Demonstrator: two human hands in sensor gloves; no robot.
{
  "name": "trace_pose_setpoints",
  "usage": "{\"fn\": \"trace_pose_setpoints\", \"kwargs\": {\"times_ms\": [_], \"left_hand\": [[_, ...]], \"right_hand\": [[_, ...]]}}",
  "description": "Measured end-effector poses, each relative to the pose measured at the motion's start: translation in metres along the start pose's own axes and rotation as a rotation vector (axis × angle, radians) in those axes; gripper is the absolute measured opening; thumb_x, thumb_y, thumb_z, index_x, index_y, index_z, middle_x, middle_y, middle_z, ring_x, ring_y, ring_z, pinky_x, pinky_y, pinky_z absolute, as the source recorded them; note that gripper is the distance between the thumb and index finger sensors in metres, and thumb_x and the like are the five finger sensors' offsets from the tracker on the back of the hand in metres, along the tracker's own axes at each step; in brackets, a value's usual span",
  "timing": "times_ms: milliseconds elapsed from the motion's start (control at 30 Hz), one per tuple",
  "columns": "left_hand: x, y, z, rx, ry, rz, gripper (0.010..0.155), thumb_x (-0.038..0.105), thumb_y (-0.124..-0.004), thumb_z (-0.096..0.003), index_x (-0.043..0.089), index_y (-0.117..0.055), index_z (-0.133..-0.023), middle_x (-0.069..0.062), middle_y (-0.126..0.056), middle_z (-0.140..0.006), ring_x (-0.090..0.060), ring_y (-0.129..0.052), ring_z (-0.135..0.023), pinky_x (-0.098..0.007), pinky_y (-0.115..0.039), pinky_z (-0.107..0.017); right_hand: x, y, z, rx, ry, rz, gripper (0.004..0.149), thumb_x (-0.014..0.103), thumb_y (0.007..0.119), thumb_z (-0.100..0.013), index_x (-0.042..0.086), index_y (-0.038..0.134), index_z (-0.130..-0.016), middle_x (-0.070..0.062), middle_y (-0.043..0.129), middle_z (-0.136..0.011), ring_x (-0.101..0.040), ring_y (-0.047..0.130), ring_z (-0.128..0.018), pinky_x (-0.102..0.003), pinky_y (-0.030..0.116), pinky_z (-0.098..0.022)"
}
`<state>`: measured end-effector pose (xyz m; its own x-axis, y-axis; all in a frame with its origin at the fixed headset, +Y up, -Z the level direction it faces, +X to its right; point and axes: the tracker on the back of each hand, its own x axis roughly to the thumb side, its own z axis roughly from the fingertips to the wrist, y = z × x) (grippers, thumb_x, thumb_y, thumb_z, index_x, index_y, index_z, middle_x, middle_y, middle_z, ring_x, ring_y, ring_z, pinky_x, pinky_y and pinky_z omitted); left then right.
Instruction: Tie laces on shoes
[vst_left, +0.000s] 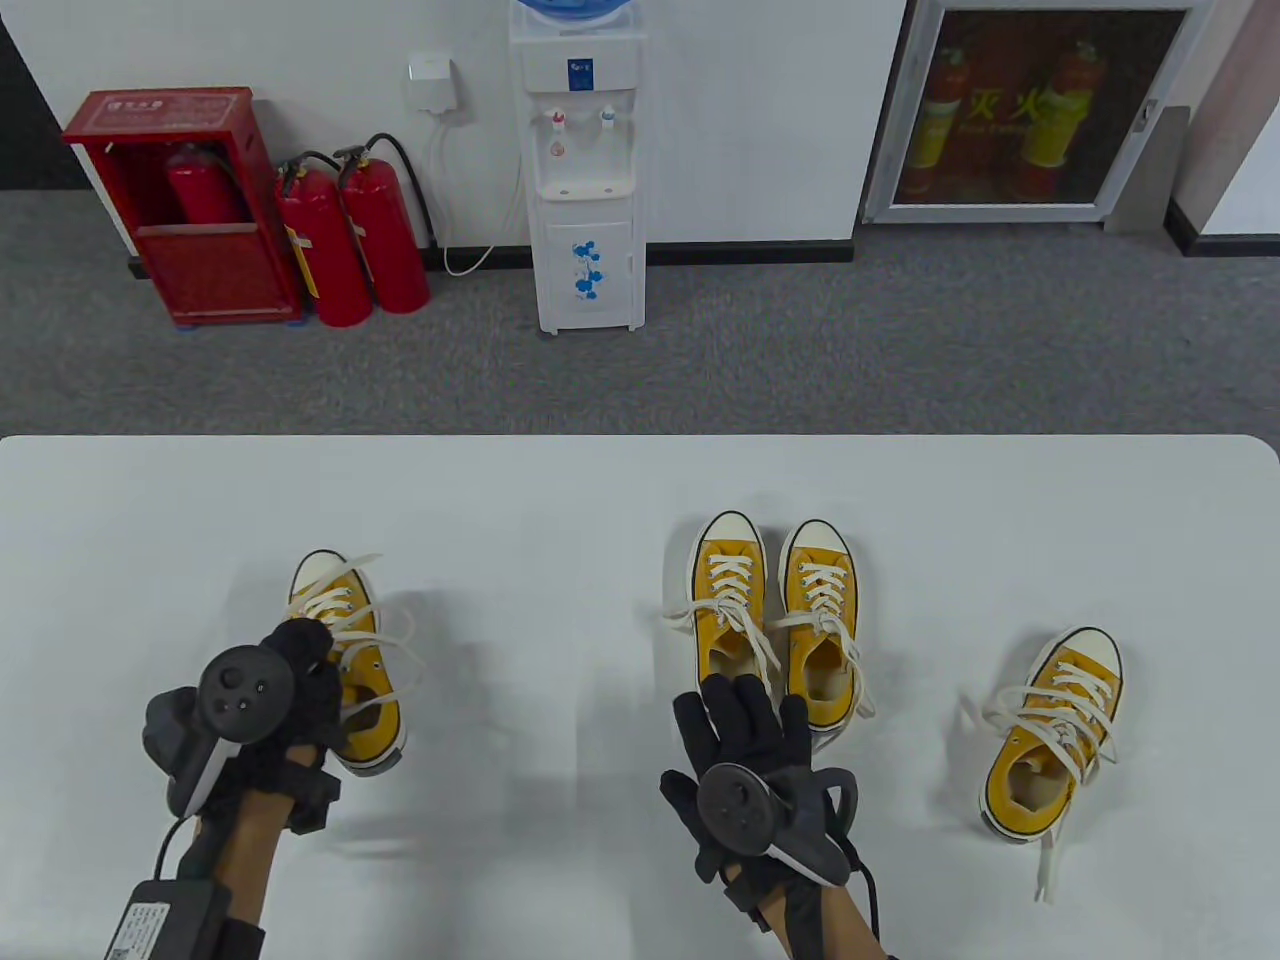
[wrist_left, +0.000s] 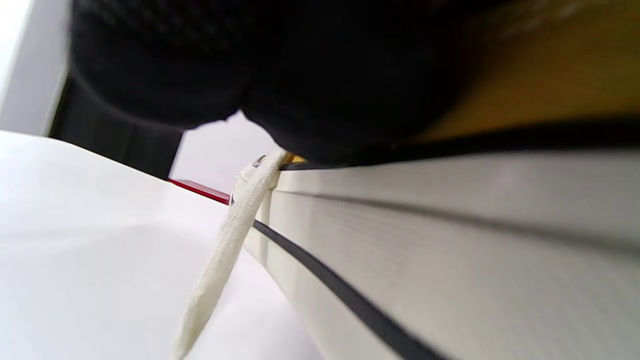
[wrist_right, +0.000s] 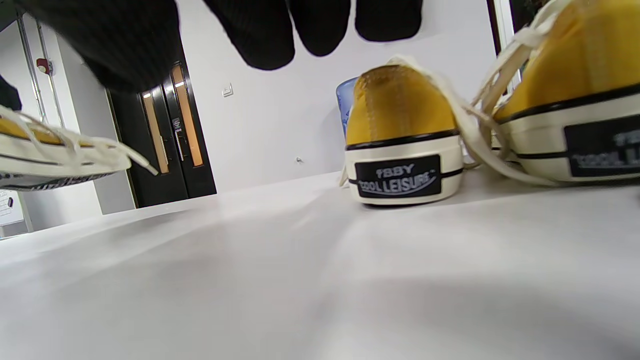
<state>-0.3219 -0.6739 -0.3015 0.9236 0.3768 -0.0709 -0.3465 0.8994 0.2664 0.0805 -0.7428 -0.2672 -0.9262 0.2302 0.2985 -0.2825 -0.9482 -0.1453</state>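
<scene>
A: How far along are we with the laces?

B: Barely begun, we'd judge. Four yellow shoes sit on the white table (vst_left: 600, 480), and none shows a finished bow. The shoe (vst_left: 352, 660) under our left hand (vst_left: 290, 680) has its lace (vst_left: 395, 640) trailing in loose loops beyond the fingers. The pair (vst_left: 775, 620) just ahead of our right hand (vst_left: 750, 760) has slack ends spilling sideways, and the single shoe (vst_left: 1055, 735) well off to that hand's outer side has an end dangling toward us.

A: What are our hands doing?

B: The left one rests over the near side of its shoe, fingers curled onto it; we cannot tell whether they truly pinch the lace or only press the canvas. The right hand lies flat with fingers spread, holding nothing, its tips at the heels of the pair.

A: Does either wrist camera add anything?

B: Yes. The left wrist view shows a lace strand (wrist_left: 225, 260) hanging from under the glove down the sole's white wall, which the overhead camera hides behind the tracker. It also suggests that shoe is tilted or lifted. The right wrist view shows the pair's heel (wrist_right: 400, 145) with its label reading "COOL LEISURE", and our fingertips (wrist_right: 265, 40) hanging free above the table, touching no lace. Only the table view shows all four shoes together.

A: So what's left?

B: Every shoe needs tying.
</scene>
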Motion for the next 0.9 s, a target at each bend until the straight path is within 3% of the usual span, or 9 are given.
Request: {"fn": "trace_pose_setpoints", "kwargs": {"times_ms": [200,367,733,900], "left_hand": [[0.051,-0.023,0.037,-0.047,-0.159,0.104,0.043,0.038,-0.084,-0.0448,0.034,-0.071,-0.086,0.005,-0.095,-0.065,0.0,-0.11,-0.021,-0.033,-0.1,-0.022],[0.078,-0.047,0.065,-0.095,-0.261,0.111,0.043,0.039,-0.084,-0.0447,0.034,-0.071,-0.085,0.005,-0.095,-0.065,0.0,-0.11,-0.021,-0.033,-0.1,-0.022],[0.083,-0.088,0.084,-0.152,-0.329,0.041,0.043,0.039,-0.083,-0.0449,0.034,-0.07,-0.085,0.006,-0.095,-0.065,0.001,-0.111,-0.022,-0.033,-0.101,-0.023],[0.085,-0.093,0.086,-0.182,-0.365,0.013,0.043,0.041,-0.083,-0.0447,0.035,-0.07,-0.085,0.007,-0.095,-0.065,-0.001,-0.112,-0.023,-0.033,-0.101,-0.023]], "right_hand": [[-0.002,-0.001,0.001,-0.009,0.004,-0.009,0.076,0.056,0.074,-0.044,0.021,0.054,-0.108,-0.007,0.036,-0.116,-0.044,0.04,-0.109,-0.074,0.026,-0.071],[-0.004,-0.002,0.002,-0.012,0.011,-0.011,0.076,0.056,0.074,-0.044,0.021,0.055,-0.108,-0.007,0.036,-0.116,-0.044,0.04,-0.109,-0.074,0.026,-0.071],[-0.004,-0.002,0.002,-0.012,0.009,-0.009,0.076,0.056,0.074,-0.044,0.02,0.055,-0.108,-0.008,0.037,-0.116,-0.044,0.04,-0.109,-0.074,0.026,-0.071],[-0.004,-0.002,0.002,-0.01,0.01,-0.008,0.076,0.056,0.074,-0.044,0.02,0.055,-0.108,-0.008,0.037,-0.116,-0.044,0.04,-0.109,-0.074,0.026,-0.07]]}}
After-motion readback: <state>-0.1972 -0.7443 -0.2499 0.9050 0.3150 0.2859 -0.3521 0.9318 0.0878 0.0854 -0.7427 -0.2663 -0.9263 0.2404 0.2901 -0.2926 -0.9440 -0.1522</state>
